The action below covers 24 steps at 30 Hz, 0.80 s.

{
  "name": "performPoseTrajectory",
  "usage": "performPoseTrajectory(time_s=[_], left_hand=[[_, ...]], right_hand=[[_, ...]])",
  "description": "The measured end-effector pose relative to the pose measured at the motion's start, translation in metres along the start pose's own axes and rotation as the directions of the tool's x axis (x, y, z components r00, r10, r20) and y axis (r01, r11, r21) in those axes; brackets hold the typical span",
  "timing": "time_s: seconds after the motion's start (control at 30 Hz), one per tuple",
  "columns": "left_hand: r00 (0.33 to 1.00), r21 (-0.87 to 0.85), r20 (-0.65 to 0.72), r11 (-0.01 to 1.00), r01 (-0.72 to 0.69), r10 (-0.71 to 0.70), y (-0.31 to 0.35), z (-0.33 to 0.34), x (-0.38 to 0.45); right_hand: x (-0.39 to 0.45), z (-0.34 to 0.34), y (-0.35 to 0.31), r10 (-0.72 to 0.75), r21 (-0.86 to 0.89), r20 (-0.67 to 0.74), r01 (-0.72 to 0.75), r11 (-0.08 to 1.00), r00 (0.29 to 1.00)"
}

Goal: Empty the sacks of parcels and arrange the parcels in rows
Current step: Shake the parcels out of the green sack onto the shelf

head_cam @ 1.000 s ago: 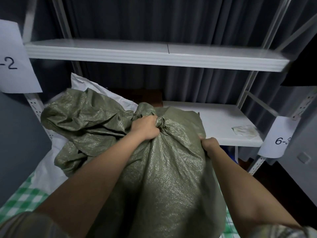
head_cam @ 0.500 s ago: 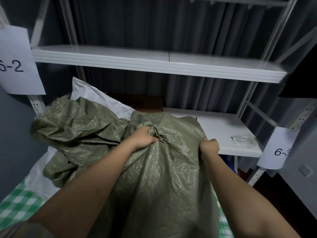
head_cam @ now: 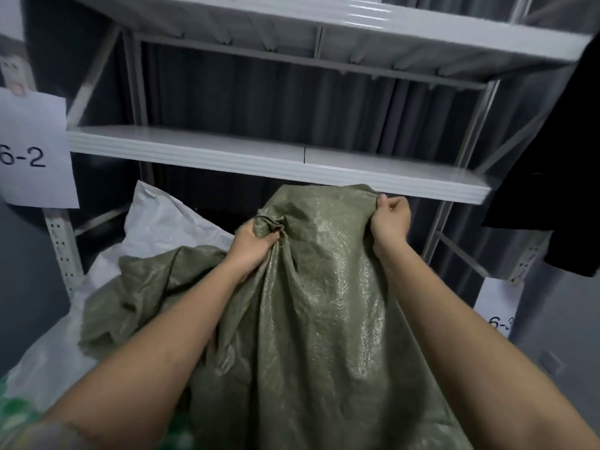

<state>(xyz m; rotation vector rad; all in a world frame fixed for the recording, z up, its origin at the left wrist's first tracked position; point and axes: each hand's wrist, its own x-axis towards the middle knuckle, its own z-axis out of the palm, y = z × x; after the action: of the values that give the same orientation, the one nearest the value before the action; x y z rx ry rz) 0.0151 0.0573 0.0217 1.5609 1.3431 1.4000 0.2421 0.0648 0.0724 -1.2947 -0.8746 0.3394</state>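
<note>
The left hand (head_cam: 251, 243) grips a bunched fold of the green woven sack (head_cam: 311, 319), fingers curled tightly into the fabric; the right hand (head_cam: 389, 219) pinches the sack's upper edge, fingers closed. The sack hangs just below the front edge of the white shelf (head_cam: 259, 154). Paper labels read "6-2" (head_cam: 32, 151) and, partly cut off, "6-3" (head_cam: 495, 308).

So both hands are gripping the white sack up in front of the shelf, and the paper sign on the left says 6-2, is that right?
Not quite. The head view shows the left hand and right hand gripping the green woven sack, not the white one. The white sack lies behind it, untouched. The sign on the left does read 6-2, and the shelf is right behind.
</note>
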Motion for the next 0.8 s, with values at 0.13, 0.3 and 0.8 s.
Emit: performPoseTrajectory(time_s=[0.13,0.3,0.8], left_hand=[[0.937,0.435,0.276,0.898,0.075,-0.212,-0.067,0.021,-0.023],[0.886,0.473,0.346,0.873,0.119,-0.308,-0.086,0.049,-0.044],[0.881,0.412,0.376,0.903,0.119,-0.288,-0.091,0.025,-0.025]], right_hand=[[-0.027,-0.016,0.076,0.122,-0.362,0.406,0.037,0.931,0.906],[-0.040,-0.033,0.119,0.315,-0.646,0.525,0.130,0.752,0.791],[-0.071,0.008,0.084,0.147,-0.645,0.719,0.575,0.504,0.679]])
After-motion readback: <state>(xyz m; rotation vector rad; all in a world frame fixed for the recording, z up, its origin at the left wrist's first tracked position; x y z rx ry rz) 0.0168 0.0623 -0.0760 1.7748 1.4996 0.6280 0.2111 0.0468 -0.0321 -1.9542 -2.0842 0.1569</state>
